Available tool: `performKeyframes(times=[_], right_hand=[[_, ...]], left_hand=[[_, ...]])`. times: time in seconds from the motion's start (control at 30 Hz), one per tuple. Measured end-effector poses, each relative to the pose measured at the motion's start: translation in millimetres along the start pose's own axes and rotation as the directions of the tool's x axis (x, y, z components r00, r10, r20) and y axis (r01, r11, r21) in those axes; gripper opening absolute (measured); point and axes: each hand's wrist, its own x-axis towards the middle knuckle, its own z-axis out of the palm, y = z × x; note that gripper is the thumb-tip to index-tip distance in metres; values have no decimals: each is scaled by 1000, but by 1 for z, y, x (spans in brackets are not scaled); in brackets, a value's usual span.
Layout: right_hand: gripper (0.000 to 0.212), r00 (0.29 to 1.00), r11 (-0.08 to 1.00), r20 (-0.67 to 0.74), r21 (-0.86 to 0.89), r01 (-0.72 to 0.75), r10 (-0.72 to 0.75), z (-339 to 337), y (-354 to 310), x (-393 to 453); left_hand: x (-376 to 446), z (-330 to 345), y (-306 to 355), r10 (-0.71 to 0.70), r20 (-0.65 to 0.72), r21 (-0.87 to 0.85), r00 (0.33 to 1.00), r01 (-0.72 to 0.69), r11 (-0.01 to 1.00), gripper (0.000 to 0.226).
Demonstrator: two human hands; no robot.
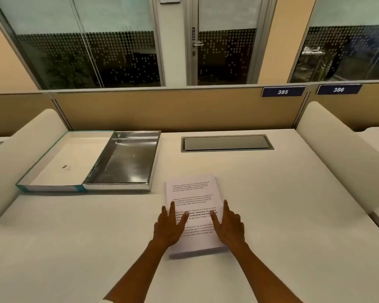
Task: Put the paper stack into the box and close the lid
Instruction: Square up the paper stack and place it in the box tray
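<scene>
Cream-white desk [271,215], wide, matte, evenly lit with a warm indoor cast. Set flush into its far part: a grey metal cable hatch [227,143], lid down. Rounded cream side dividers, left [20,154] and right [341,156], fence off the bay. Tan back partition [162,110] runs across behind, topped by a grey rail. Two dark blue number plates on it: 385 [283,91] and 386 [338,89]. Beyond, glass walls [85,44], frosted above, white dot pattern below, dark room behind. Glass door [225,40] in a pale metal frame, lever handle [197,43], vertical "PUSH" label above it. Beige wall panels [287,36] between the glazing.
</scene>
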Motion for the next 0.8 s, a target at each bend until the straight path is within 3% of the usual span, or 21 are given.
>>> performKeyframes(times=[0.2, 0.43, 0.67, 0.8], right_hand=[[75, 996, 994, 25, 67, -92, 90, 3, -7, 12], [71, 970, 964, 34, 106, -243, 241, 1, -19, 25], [67, 883, 861, 142, 200, -469, 448, -10, -20, 50], [65, 846, 805, 201, 261, -532, 494, -11, -30, 59]], left_hand=[[6, 9, 11, -70, -24, -109, 997, 67, 992, 75], [14, 4, 21, -218, -140, -399, 966, 146, 905, 71], [32, -15, 19, -347, -23, -610, 938, 262, 748, 67], [42, -24, 13, -386, 64, -655, 920, 330, 680, 60]])
